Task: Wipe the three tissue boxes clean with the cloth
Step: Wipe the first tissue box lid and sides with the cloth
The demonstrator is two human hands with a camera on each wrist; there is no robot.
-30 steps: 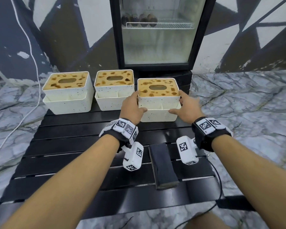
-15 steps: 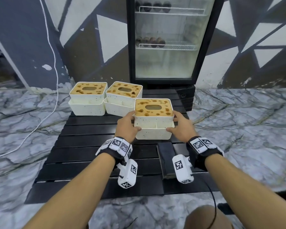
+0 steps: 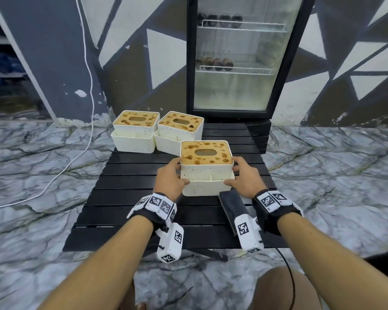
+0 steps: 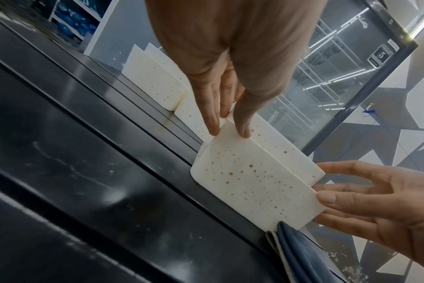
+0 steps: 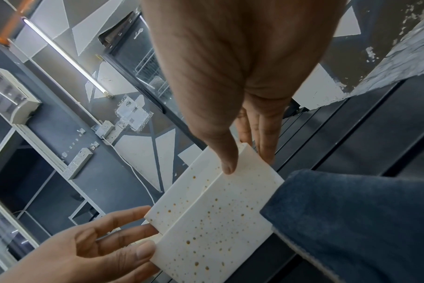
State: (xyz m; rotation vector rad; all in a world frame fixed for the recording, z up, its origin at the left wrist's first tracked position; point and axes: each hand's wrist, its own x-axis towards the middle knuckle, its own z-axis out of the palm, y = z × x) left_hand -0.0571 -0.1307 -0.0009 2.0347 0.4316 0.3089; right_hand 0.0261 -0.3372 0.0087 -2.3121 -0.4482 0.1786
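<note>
The nearest tissue box (image 3: 206, 168) stands at the centre of the black slatted table (image 3: 126, 198), and we hold it from both sides. Its brown lid is covered with dark stains around the oval slot, and small brown specks cover its white front wall. Our left hand (image 3: 171, 178) grips the box at its 9 o'clock side, thumb on the front corner and fingers along the side wall. Our right hand (image 3: 244, 177) grips the 3 o'clock side in the same way. Neither hand holds the cloth.

The folded dark blue cloth (image 3: 231, 206) lies on the table at 5 o'clock from this box, and its far end touches the lower front corner of the box. We think this is the first risk: if we pull the box more toward us, it can climb on the cloth or push it, and the box may then tilt.

The box seems to be made of an upper part sitting in a wider lower tray. If we lift only by the upper part, the two may come apart, but we cannot tell whether they are joined.

The second tissue box (image 3: 180, 130) and the third tissue box (image 3: 135, 133) stand at 11 o'clock, near the far edge and close together. Both lids are stained. Behind them is a glass-door fridge (image 3: 233, 63). A wide wiping stroke could knock these neighbours.
</note>
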